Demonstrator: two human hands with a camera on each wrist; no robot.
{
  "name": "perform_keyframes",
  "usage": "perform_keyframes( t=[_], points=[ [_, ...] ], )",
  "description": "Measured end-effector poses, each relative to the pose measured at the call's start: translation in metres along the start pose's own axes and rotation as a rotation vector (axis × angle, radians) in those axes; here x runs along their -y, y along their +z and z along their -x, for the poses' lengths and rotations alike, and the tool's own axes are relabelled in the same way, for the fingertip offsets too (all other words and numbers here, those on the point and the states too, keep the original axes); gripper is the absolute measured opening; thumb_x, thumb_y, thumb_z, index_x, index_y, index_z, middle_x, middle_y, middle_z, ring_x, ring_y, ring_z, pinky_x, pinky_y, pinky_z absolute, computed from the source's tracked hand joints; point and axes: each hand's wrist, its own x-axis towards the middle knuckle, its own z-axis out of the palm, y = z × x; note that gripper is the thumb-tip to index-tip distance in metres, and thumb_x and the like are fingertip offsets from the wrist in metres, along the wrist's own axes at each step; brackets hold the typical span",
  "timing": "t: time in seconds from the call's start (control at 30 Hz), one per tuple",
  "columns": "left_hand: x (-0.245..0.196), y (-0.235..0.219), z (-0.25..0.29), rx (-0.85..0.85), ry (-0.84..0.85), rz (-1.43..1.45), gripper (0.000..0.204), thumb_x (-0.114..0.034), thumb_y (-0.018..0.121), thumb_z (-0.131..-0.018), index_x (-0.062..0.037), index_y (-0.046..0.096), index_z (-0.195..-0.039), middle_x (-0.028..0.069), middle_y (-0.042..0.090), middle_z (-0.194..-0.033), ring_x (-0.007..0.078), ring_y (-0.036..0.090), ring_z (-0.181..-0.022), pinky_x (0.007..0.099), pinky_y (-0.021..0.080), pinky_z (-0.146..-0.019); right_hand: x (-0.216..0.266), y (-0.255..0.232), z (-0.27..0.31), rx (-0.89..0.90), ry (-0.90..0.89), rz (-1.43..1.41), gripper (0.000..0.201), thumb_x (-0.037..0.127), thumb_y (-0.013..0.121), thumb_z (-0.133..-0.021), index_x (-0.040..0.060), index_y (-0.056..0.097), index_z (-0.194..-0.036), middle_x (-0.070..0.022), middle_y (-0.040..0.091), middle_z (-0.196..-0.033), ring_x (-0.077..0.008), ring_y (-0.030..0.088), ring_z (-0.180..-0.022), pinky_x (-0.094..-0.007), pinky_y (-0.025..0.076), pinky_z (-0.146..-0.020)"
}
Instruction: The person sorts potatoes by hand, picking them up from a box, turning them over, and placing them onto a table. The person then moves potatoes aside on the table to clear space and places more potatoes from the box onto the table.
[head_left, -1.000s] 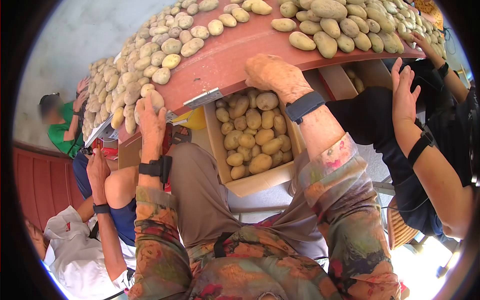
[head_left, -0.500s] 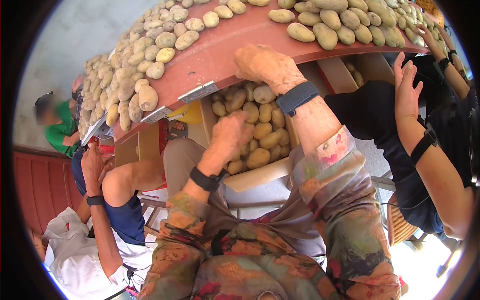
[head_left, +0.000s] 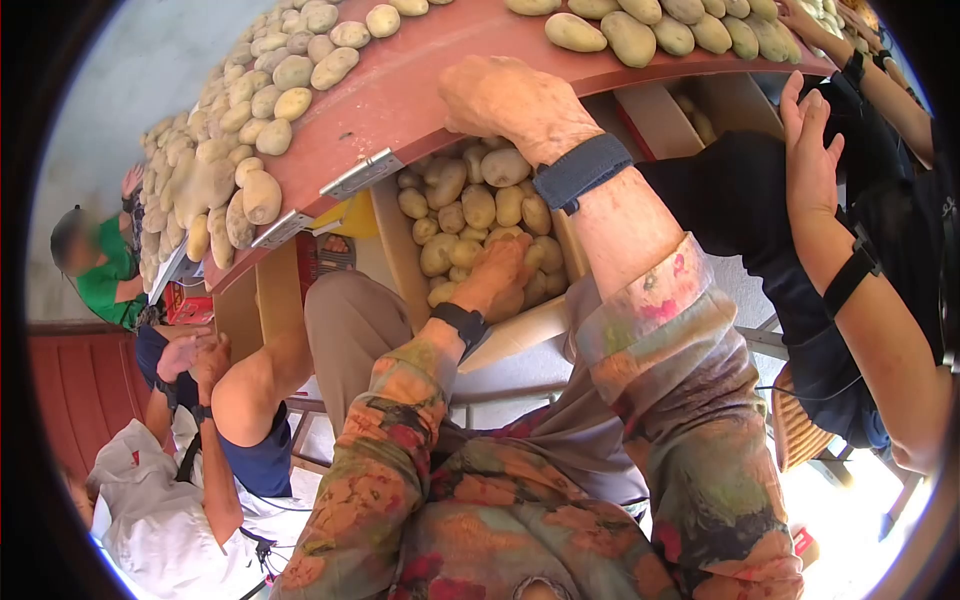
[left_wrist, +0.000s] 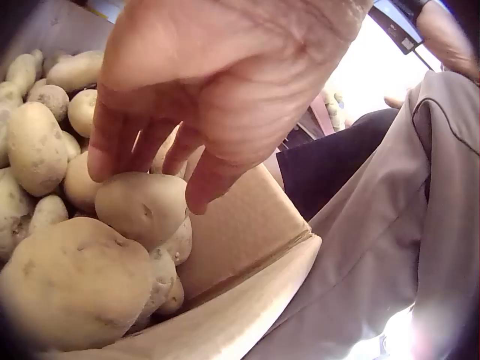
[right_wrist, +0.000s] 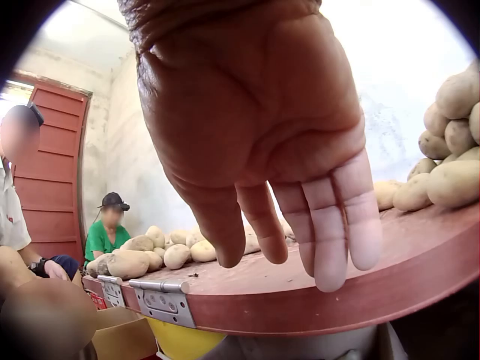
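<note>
Cardboard box (head_left: 522, 333), twelve o'clock: potato (left_wrist: 142, 210) is pinched by left hand (left_wrist: 217, 90), best released low, unbruised; right hand (right_wrist: 262, 127) is seen straight-fingered.

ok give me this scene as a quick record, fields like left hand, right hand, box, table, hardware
left hand: in the box, fingers and thumb around a potato
right hand: open, fingers pointing down at the table's edge
box: cardboard, potatoes inside, below the table edge
table: red, potatoes spread on the left, more on the right
hardware: two metal hinges along the table edge
</note>
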Motion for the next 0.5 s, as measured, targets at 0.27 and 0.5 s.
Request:
perform_keyframes(
  t=[0.27,0.5],
  points=[
    [-0.001,0.028,-0.015,-0.125,-0.007,-0.314,0.017,-0.012,0.066,-0.065,-0.0064,0.07,-0.08,0.0172,0.062,-0.092,0.031,0.058,-0.093,0.0402,0.047,-0.082,-0.002,0.02,-0.015,-0.117,-0.106,0.019,0.02,0.01,0.055,-0.077,0.0005,0.069,-0.086,-0.0221,0.067,-0.09,-0.0365,0.065,-0.089,-0.0445,0.052,-0.078],
    [-0.04,0.003,0.001,0.092,-0.086,-0.063,0.029,-0.015,0.061,-0.079,-0.004,0.054,-0.105,0.0189,0.06,-0.104,0.0355,0.056,-0.102,0.0437,0.047,-0.085,-0.002,0.014,-0.017,0.037,-0.104,0.018,0.021,0.017,0.06,-0.076,0.0018,0.068,-0.089,-0.0223,0.066,-0.089,-0.0388,0.063,-0.089,-0.0466,0.051,-0.08]
  ],
)
